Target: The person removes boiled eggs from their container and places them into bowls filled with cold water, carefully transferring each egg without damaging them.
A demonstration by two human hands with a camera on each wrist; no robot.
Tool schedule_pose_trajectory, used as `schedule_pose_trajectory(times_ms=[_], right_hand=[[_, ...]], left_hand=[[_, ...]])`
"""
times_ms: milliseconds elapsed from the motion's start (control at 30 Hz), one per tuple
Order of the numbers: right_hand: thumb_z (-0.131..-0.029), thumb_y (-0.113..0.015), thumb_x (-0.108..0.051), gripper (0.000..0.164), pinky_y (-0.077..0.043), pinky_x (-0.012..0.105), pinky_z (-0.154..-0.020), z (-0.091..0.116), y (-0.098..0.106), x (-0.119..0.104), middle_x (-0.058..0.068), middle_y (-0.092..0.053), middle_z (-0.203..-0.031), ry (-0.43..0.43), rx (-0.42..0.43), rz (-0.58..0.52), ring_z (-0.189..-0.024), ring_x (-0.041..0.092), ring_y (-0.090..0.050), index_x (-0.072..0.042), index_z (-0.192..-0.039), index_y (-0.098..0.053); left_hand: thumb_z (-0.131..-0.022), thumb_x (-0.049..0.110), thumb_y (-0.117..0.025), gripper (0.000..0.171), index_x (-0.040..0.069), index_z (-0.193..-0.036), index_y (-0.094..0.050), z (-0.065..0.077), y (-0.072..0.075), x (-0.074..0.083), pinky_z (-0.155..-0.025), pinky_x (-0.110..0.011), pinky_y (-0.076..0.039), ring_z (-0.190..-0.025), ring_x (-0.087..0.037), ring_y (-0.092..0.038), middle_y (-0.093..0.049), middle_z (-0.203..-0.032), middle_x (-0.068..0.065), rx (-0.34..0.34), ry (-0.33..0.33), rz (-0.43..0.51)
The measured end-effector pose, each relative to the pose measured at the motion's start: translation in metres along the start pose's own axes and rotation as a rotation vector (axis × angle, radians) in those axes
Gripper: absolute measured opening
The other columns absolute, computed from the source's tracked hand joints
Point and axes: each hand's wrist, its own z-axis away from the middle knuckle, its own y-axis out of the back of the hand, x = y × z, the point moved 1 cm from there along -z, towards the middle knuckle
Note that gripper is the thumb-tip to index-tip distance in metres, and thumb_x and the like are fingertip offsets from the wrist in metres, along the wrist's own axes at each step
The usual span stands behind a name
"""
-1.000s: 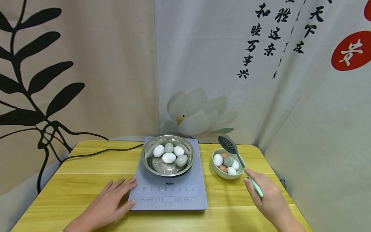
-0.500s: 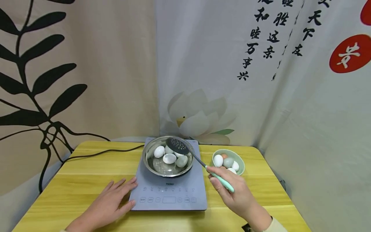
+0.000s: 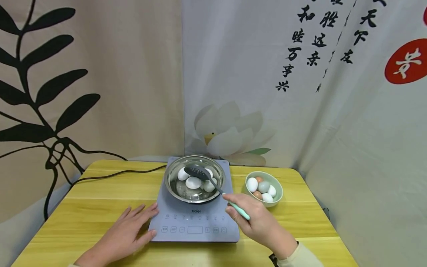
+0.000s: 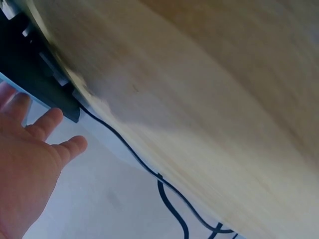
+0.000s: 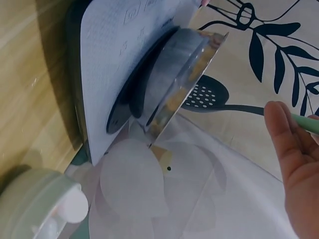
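My right hand (image 3: 255, 218) grips the pale green handle of a slotted spoon (image 3: 197, 172), whose dark perforated head is over the eggs in the steel bowl. In the right wrist view the spoon's head (image 5: 207, 93) shows at the bowl's rim, partly hidden by it. White and grey-green eggs (image 3: 193, 183) lie in the steel bowl (image 3: 176, 194), which stands on a grey induction cooktop (image 3: 195, 237). With fingers spread, my left hand (image 3: 125, 233) rests at the cooktop's left edge. The left wrist view shows its fingers (image 4: 47, 122) beside that edge.
To the right of the cooktop, a light green bowl (image 3: 279, 198) holds several white, brown and grey-green eggs. A black cord (image 3: 123, 171) runs left from the cooktop across the wooden table (image 3: 100, 200). A printed curtain (image 3: 140, 74) hangs close behind.
My right hand has carried the slotted spoon leftward from above the green bowl to the steel bowl, and its head has lowered toward the eggs. My left hand has stayed in place.
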Motion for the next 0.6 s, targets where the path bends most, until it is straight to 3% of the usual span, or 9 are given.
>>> schedule_pose_trajectory(times_ms=[333, 600], right_hand=[[-0.102, -0.069, -0.004, 0.029, -0.062, 0.021, -0.093, 0.008, -0.006, -0.017, 0.011, -0.080, -0.116, -0.055, 0.016, -0.187, -0.097, 0.017, -0.078, 0.000, -0.131, -0.071], [-0.102, -0.069, -0.003, 0.031, -0.062, 0.019, -0.088, 0.015, -0.006, -0.020, 0.011, -0.080, -0.111, -0.030, 0.056, -0.219, -0.094, 0.018, -0.079, 0.000, -0.133, -0.069]], left_hand=[[-0.101, 0.059, -0.066, 0.059, 0.023, -0.148, -0.065, 0.000, -0.001, 0.002, -0.117, -0.074, -0.038, -0.143, -0.043, -0.057, -0.056, -0.163, 0.004, -0.004, 0.003, 0.003], [-0.100, 0.060, -0.067, 0.060, 0.024, -0.148, -0.065, -0.001, -0.002, 0.001, -0.118, -0.074, -0.037, -0.144, -0.043, -0.057, -0.055, -0.163, 0.004, -0.004, 0.010, 0.002]])
